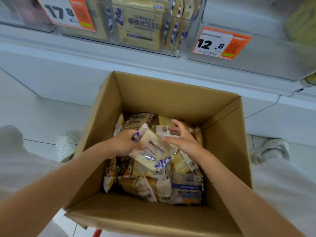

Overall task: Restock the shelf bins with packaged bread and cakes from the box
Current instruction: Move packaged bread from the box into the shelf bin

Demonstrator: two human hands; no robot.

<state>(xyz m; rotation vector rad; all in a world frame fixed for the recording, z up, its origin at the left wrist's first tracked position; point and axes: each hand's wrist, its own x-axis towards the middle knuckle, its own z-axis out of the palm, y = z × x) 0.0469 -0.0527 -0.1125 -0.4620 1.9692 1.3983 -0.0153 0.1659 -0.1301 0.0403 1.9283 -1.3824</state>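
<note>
the person's left hand (123,144) was clamped on the upper-left end of a pale bread packet (149,149), fingers curled round its crimped edge, lifting it just above the heap of packets in the cardboard box (171,93). the packet's long axis ran on a slant, from that grip down and right toward the person, with the blue-printed end hanging free. the right hand (179,139) stood just beside it with fingers spread and gently curved, thumb near the packet's right edge, over a barcode-labelled packet (163,130). whether it touched either one was hard to tell, since the frame was soft there. the clear shelf bin (171,48), holding matching toast loaves, lay ahead of and above the box, a little left of centre. so the left hand was the nearer one, and the lift would likely go up and forward from its grip.
</note>
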